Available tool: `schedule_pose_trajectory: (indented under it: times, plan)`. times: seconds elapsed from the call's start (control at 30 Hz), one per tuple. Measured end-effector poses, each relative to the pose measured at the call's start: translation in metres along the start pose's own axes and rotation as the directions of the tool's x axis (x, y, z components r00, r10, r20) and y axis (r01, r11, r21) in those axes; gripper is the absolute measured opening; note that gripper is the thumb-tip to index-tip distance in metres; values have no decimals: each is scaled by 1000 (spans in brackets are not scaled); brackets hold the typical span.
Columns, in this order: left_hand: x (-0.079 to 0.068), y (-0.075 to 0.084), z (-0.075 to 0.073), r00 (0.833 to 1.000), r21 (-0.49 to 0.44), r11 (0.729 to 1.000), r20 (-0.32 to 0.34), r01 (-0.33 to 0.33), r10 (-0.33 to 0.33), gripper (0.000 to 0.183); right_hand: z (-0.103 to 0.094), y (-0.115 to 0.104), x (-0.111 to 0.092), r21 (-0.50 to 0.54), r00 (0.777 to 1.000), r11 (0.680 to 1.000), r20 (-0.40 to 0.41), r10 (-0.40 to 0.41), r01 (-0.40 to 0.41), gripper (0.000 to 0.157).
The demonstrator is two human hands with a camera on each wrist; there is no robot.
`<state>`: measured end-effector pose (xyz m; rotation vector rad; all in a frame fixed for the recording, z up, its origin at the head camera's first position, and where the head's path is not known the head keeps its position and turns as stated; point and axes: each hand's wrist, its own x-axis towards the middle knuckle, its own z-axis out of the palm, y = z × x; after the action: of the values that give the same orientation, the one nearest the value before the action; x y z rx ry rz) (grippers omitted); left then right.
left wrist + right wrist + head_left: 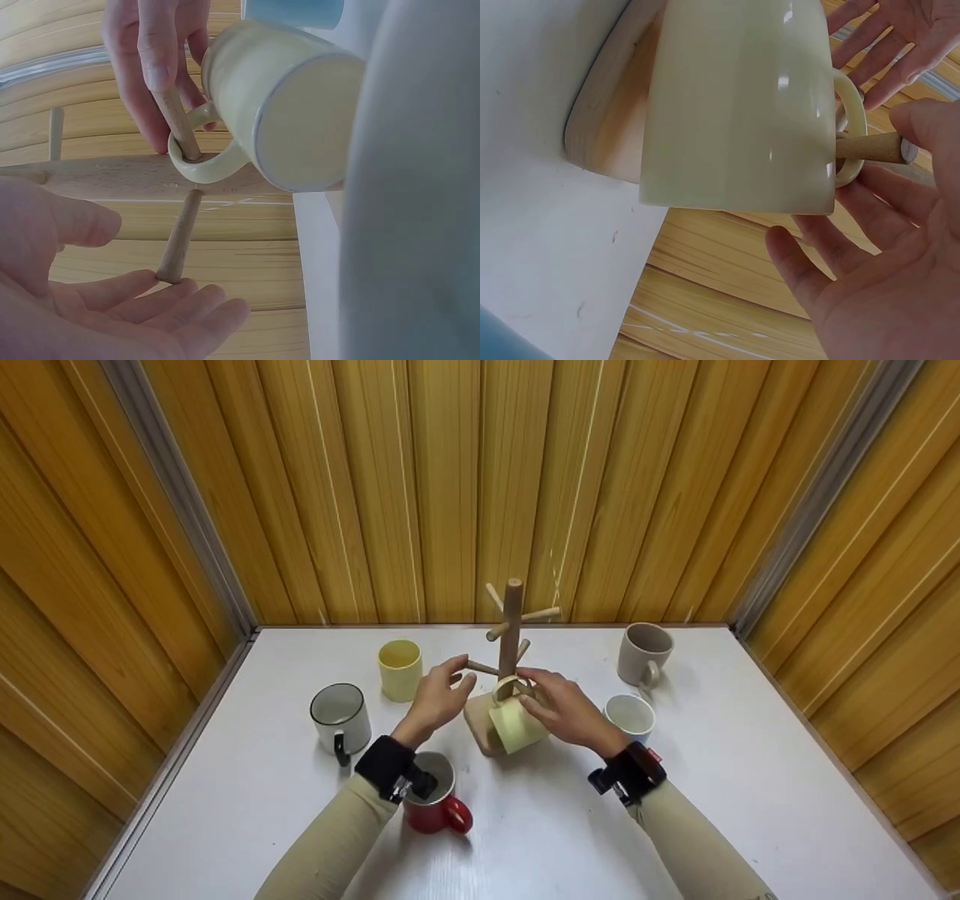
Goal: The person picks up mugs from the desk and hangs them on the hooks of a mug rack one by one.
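Note:
A pale yellow mug [519,727] hangs tilted by its handle [206,169] on a low peg of the wooden mug tree [511,622]. My right hand [566,706] is beside this peg; in the right wrist view its thumb [922,124] is at the peg's tip, and its fairly straight fingers extend behind the handle. On the other side of the post, my left hand [436,697] has its fingers loosely extended. Fingertips of that hand [112,300] touch the end of another low peg [180,236] in the left wrist view.
A red mug [427,815] stands under the left wrist. Further left are a white mug [341,727] with a black handle and a yellow cup [400,675]. At right stand a beige mug [637,656] and a white-lined blue cup [628,718]. Wood-patterned walls [442,495] enclose the white table [247,780].

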<state>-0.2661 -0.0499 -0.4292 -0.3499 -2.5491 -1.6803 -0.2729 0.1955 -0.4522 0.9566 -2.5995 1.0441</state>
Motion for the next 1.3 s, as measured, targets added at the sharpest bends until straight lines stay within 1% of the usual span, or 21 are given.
schedule_pose_trajectory:
  times: [0.07, 0.2, 0.27, 0.4, 0.5, 0.6, 0.7, 0.77, 0.87, 0.93, 1.07, 1.17, 1.3]
  plan:
    - [-1, 1, 0, 1000, -8, 1000, 3, 8, -8, 47, -2, 2, 0, 13, 1000, 1000, 11, 8, -9, 46]
    - [-4, 1, 0, 1000, -4, 1000, 8, 4, -4, 47, -6, 6, 0, 46, 999, 998, 38, 29, -30, 45]
    - [-5, 2, 0, 1000, 5, 1000, 8, 0, 0, 46, -9, 8, 0, 60, 999, 998, 47, 13, -16, 45]
    - [-10, 3, -1, 1000, 21, 1000, 2, -1, 1, 43, -14, 11, 0, 76, 998, 996, 43, -46, 43, 44]
    - [-13, 3, -2, 1000, 40, 999, -16, -11, 12, 40, -16, 14, 0, 60, 999, 997, 8, -48, 47, 44]
    - [-17, 3, -2, 999, 58, 998, -41, -27, 29, 37, -17, 16, 0, 35, 999, 999, -39, 0, 2, 42]
    - [-21, 4, -1, 998, 56, 998, -52, -40, 43, 35, -19, 18, 0, 16, 995, 999, -85, 48, -47, 37]
    - [-25, 5, -1, 998, 42, 998, -53, -41, 43, 34, -20, 18, 0, 0, 991, 998, -121, 58, -58, 33]
    - [-30, 8, 1, 998, 22, 999, -48, -39, 40, 33, -21, 20, 1, -35, 984, 998, -173, 52, -59, 27]
    - [-33, 10, 3, 999, 11, 1000, -41, -25, 26, 33, -22, 22, 2, -57, 979, 997, -200, 46, -59, 23]
    - [-40, 15, 8, 1000, 26, 1000, -20, -13, 14, 33, -23, 26, 5, -84, 971, 994, -235, 53, -74, 20]
    - [-45, 19, 12, 1000, 41, 999, 1, -24, 24, 33, -23, 29, 7, -85, 966, 993, -254, 58, -82, 18]
    - [-51, 21, 18, 998, 53, 997, 23, -56, 55, 33, -22, 34, 13, -71, 967, 995, -250, 49, -69, 18]
